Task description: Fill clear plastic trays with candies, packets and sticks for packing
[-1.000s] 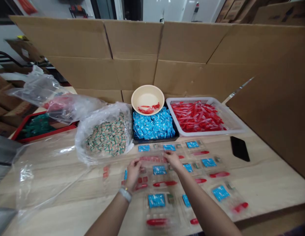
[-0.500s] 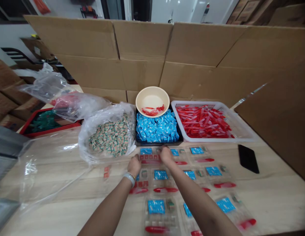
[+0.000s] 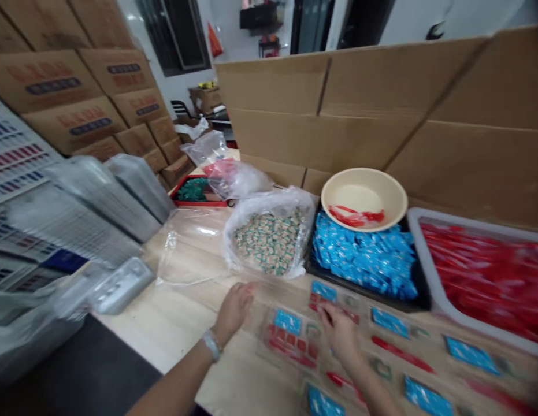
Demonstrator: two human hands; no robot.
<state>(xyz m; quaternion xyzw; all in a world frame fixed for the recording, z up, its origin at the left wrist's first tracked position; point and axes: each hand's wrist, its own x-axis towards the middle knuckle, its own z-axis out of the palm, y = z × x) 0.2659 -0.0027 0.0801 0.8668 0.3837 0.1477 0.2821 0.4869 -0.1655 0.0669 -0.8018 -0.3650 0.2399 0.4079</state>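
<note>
My left hand (image 3: pixel 234 309) lies on the wooden table (image 3: pixel 186 315) with fingers stretched toward the left edge of a clear plastic tray (image 3: pixel 290 336). That tray holds a blue packet and red squares. My right hand (image 3: pixel 340 334) rests on the tray's right side, its fingertips by some red pieces. Its fingers are smeared by motion, so I cannot tell their grip. More filled clear trays (image 3: pixel 425 370) lie in rows to the right.
Behind the trays stand a bag of green-tan candies (image 3: pixel 269 240), a black bin of blue packets (image 3: pixel 364 260), a cream bowl (image 3: pixel 364 193) and a white basket of red sticks (image 3: pixel 485 271). Stacked empty clear trays (image 3: pixel 99 202) sit left. A cardboard wall (image 3: pixel 338 115) closes the back.
The view has swung left and closer. Both hands have drawn back from the far row to a nearer tray, and the left hand has slid off to the tray's left edge.
</note>
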